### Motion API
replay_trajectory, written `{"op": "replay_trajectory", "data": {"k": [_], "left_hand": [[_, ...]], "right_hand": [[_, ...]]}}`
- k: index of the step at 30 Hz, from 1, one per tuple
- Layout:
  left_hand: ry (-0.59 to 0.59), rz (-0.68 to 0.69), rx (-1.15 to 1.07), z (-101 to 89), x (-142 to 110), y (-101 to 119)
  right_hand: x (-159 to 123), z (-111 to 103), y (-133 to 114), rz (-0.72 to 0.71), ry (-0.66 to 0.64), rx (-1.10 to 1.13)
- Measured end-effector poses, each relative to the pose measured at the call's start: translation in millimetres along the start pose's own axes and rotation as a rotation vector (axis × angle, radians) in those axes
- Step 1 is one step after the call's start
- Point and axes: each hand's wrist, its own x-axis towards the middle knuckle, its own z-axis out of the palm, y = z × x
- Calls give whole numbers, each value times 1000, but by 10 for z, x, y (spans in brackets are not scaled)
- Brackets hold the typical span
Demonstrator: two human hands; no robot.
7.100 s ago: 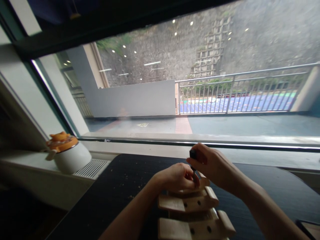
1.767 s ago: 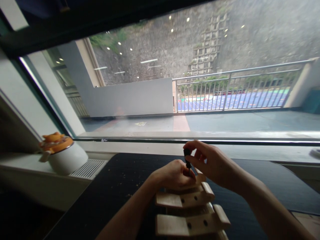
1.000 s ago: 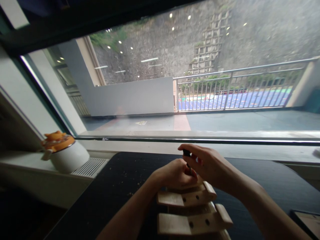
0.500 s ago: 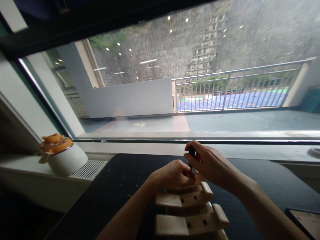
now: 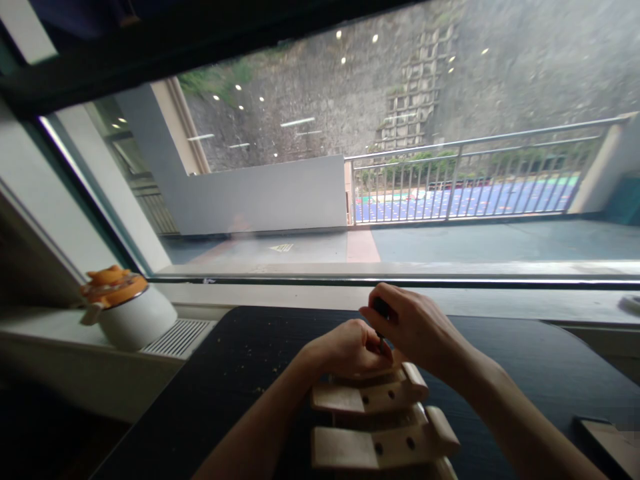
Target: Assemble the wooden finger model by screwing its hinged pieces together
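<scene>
right hand (image 5: 413, 319) pinches black-handled screwdriver (image 5: 381, 308) near far edge of black desk (image 5: 515, 360). left hand (image 5: 345, 348) curls on slatted pale-wood frame (image 5: 345, 448), grip unclear. keep screwdriver straight.

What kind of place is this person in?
It looks like a room indoors, maybe in a school, though I can't be sure: there's a dark table by a big window, and bright blue ground outside.
</scene>
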Motion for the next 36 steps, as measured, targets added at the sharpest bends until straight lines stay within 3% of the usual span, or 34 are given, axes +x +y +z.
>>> {"op": "replay_trajectory", "data": {"k": [10, 18, 27, 31, 36], "left_hand": [[-4, -13, -16, -16, -8, 10], [-17, -31, 17, -20, -23, 32], [12, 49, 9, -35, -20, 33], [22, 59, 67, -15, -8, -11], [5, 36, 38, 0, -11, -24]], "right_hand": [[-46, -97, 6, -108, -76, 42], [0, 8, 48, -1, 22, -122], [-58, -64, -43, -72, -42, 10], [-26, 14, -41, -30, -47, -7], [14, 98, -23, 70, 41, -6]]}}
